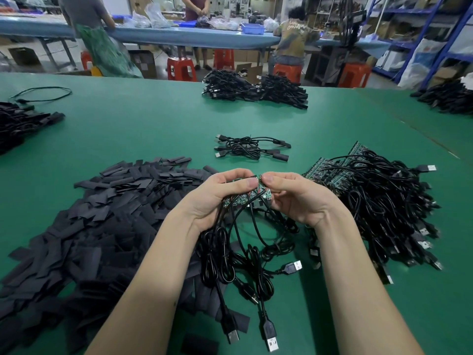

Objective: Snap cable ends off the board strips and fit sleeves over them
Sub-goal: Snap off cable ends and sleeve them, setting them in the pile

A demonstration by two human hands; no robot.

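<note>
Above the green worktop [153, 119], the left hand [217, 198] and right hand [297, 198] both pinch a board strip [245, 197], thumbs together, seemingly to snap off one cable end; sleeves [102, 213] lie heaped left of it.

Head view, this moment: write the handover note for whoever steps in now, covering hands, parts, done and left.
Left hand and right hand both pinch one board strip, its cables hanging to the green table.
Sleeves: pile on the left.
Unsnapped strips with cables: heap on the right.
Done: small sleeved bundle ahead.
Left: snap the held strip, sleeve its ends, then the heap.
</note>
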